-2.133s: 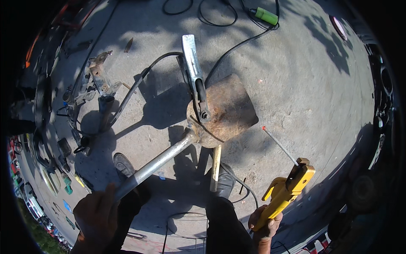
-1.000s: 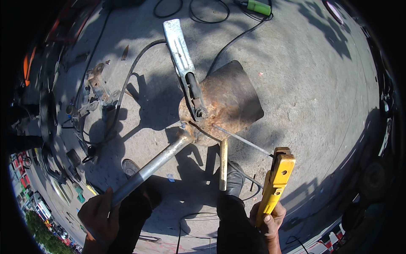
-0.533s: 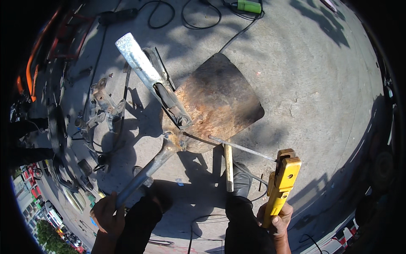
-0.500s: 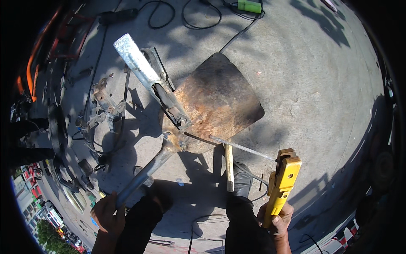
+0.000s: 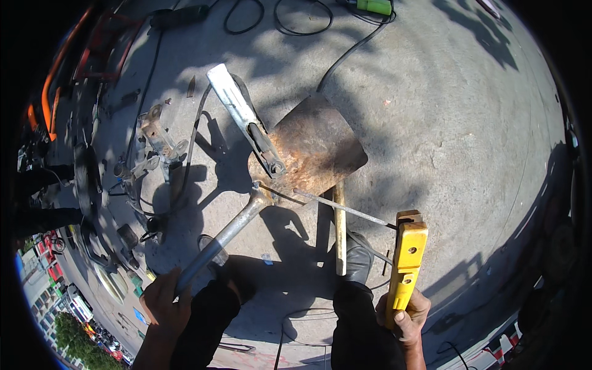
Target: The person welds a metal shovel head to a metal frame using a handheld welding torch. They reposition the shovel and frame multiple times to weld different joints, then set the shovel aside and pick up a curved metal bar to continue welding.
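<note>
My left hand is closed round a grey metal pipe, which runs up to a rusty metal plate with a dark, rounded-corner far end. A shiny metal clamp sits on the plate, slanting up to the left, with a black cable behind it. My right hand grips a yellow electrode holder holding a thin grey rod, whose far tip is at the plate's lower part, apparently touching it. A pale round bar stands below the plate, in front of my right boot.
Rusty brackets and loose metal parts lie on the concrete floor at left. Black cables and a green cylinder are at the top. An orange frame, red frame and someone's dark-clad legs are at far left.
Since the oldest frame the rod's tip has moved left onto the plate, and the clamp has tilted left. Since half a second ago the plate and clamp appear shifted slightly, the clamp's top rightward.
</note>
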The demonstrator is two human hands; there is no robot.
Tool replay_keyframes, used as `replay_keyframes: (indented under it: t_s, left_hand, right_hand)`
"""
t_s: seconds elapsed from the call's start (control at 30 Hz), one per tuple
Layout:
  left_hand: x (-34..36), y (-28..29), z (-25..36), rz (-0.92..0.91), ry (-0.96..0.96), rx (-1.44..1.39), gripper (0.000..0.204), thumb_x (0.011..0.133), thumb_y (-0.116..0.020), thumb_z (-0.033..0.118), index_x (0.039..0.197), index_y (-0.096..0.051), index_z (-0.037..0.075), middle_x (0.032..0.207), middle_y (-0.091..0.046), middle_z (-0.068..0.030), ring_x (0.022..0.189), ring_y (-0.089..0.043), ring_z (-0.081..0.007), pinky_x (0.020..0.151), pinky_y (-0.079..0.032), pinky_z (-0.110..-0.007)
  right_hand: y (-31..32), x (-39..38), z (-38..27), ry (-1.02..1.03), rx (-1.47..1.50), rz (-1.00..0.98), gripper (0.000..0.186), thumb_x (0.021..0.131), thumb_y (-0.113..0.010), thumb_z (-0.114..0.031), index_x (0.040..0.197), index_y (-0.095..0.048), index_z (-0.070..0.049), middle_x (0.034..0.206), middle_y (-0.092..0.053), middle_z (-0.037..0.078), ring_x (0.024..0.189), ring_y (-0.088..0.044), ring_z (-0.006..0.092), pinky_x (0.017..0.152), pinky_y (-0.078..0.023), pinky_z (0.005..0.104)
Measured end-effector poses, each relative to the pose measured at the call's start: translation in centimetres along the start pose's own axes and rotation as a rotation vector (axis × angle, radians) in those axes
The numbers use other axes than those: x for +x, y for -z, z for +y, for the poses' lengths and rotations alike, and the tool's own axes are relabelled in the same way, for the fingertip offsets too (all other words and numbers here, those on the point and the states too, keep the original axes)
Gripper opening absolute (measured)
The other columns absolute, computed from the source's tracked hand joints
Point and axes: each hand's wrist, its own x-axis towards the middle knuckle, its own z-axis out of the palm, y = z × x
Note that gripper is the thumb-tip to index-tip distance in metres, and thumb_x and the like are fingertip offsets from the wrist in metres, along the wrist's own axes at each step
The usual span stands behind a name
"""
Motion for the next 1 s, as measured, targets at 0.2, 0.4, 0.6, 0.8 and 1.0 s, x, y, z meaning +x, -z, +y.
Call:
replay_keyframes:
  t_s: [0.2, 0.4, 0.6, 0.8, 1.0]
  left_hand:
    - [3.3, -3.4, 1.6, -0.096, -0.038, -0.214, 0.026, 0.083, -0.073, 0.01, 0.104, -0.068, -0.003, 0.084, -0.067, -0.0184, 0.073, -0.068, -0.0377, 0.062, -0.054, -0.042]
    - [3.6, -9.7, 3.5, -0.11, 0.018, -0.4, 0.022, 0.081, -0.077, 0.008, 0.1, -0.068, 0.002, 0.08, -0.066, -0.0157, 0.068, -0.066, -0.0364, 0.059, -0.052, -0.04]
    - [3.3, -12.5, 3.8, -0.208, 0.092, -0.374, 0.021, 0.084, -0.075, 0.009, 0.101, -0.066, 0.002, 0.081, -0.064, -0.0173, 0.07, -0.066, -0.0369, 0.061, -0.051, -0.04]
    - [2.5, -14.6, 2.7, -0.267, 0.071, -0.346, 0.024, 0.088, -0.073, 0.011, 0.106, -0.064, 0.0, 0.086, -0.064, -0.0197, 0.074, -0.066, -0.0405, 0.064, -0.052, -0.04]
    - [1.9, -14.1, 2.3, -0.24, 0.061, -0.425, 0.027, 0.094, -0.066, 0.021, 0.109, -0.063, -0.001, 0.087, -0.064, -0.0219, 0.077, -0.066, -0.0426, 0.067, -0.052, -0.042]
  right_hand:
    - [1.4, -0.6, 1.4, -0.016, -0.066, 0.097, 0.063, 0.086, -0.078, -0.035, 0.127, -0.06, 0.009, 0.085, -0.068, 0.012, 0.069, -0.066, 0.0183, 0.063, -0.053, 0.0284]
    - [1.6, -0.8, 0.5, -0.058, 0.005, 0.178, 0.064, 0.087, -0.077, -0.034, 0.132, -0.057, 0.009, 0.085, -0.069, 0.014, 0.067, -0.066, 0.0181, 0.06, -0.053, 0.0275]
    - [3.1, -1.4, 1.5, -0.086, -0.005, 0.196, 0.065, 0.088, -0.076, -0.033, 0.133, -0.056, 0.009, 0.081, -0.069, 0.015, 0.059, -0.064, 0.0165, 0.055, -0.052, 0.0264]
    - [3.4, -1.2, 2.5, -0.085, 0.02, 0.214, 0.065, 0.087, -0.077, -0.033, 0.132, -0.056, 0.01, 0.077, -0.067, 0.014, 0.056, -0.062, 0.0156, 0.053, -0.049, 0.0256]
    - [4.2, -1.6, 2.4, -0.089, 0.123, 0.181, 0.065, 0.084, -0.078, -0.037, 0.125, -0.058, 0.01, 0.075, -0.066, 0.016, 0.053, -0.061, 0.0171, 0.05, -0.049, 0.0273]
